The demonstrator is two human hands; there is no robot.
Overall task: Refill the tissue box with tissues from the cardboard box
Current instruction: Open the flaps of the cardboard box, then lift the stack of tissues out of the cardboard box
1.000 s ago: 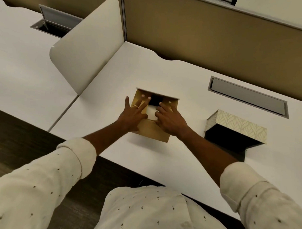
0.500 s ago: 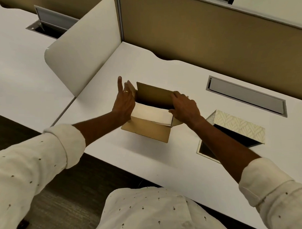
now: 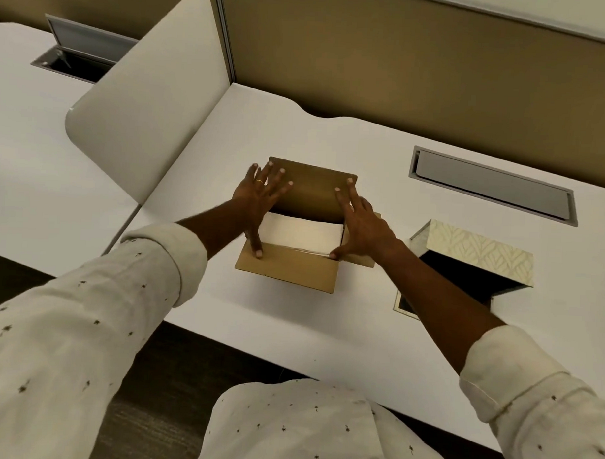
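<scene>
Two hands spread flat over the open brown cardboard box [image 3: 289,263] mid-desk: left hand [image 3: 257,197] and right hand [image 3: 363,224] splay fingers on its far flap, thumbs at the white tissues [image 3: 301,234]. Patterned cream tissue box [image 3: 478,247] lies tipped just right on the white desk [image 3: 332,127].

Person wears a cream long-sleeved shirt [image 3: 307,432] printed with small, sparse dark motifs and buttoned at the front. Both sleeves are rolled back into cuffs below the elbow, forearms bare. Left hand [image 3: 257,197] carries a thin gold-coloured ring [image 3: 259,181] on one finger.
</scene>
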